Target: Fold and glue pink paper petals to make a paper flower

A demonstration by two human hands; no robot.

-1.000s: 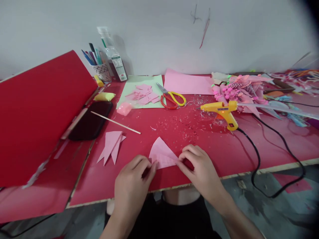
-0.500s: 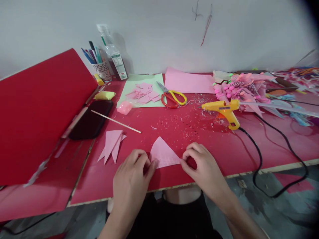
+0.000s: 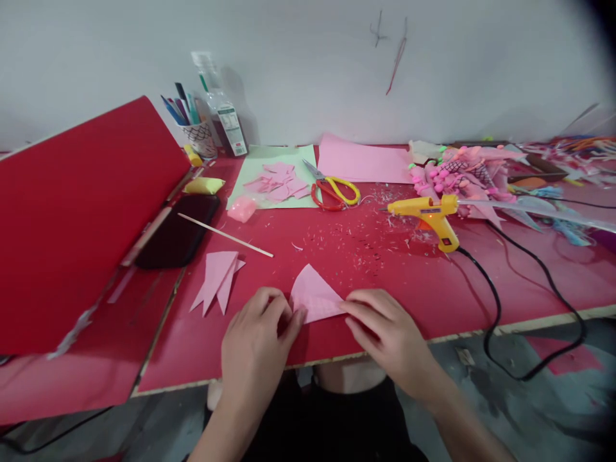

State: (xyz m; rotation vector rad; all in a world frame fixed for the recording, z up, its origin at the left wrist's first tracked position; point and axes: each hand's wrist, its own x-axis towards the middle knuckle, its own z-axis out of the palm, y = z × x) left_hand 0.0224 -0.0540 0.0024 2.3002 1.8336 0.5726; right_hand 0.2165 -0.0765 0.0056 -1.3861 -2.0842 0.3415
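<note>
A fan-shaped piece of pink paper (image 3: 314,296) lies at the front of the red table, its rounded side to the left and back. My left hand (image 3: 260,333) pinches its lower left corner between thumb and fingers. The fingertips of my right hand (image 3: 385,330) rest on the right corner, fingers stretched out and the thumb apart below them. Left of my hands lie several cut pink paper pieces (image 3: 216,276), overlapping with their points forward. A thin wooden stick (image 3: 226,235) lies behind them, one end over a black phone (image 3: 178,231).
A yellow glue gun (image 3: 426,208) stands at right, its cord (image 3: 498,301) hanging over the edge. Yellow-and-red-handled scissors (image 3: 334,189) lie near pink scraps (image 3: 276,181) on green paper (image 3: 235,183). Behind are pink sheets (image 3: 363,160), pink cone figures (image 3: 462,170), a pen cup (image 3: 199,140) and a bottle (image 3: 230,128).
My right hand has loosened its pinch at the right corner; its fingers have straightened and shifted left onto the paper, with the thumb now apart. My left hand keeps its hold.
</note>
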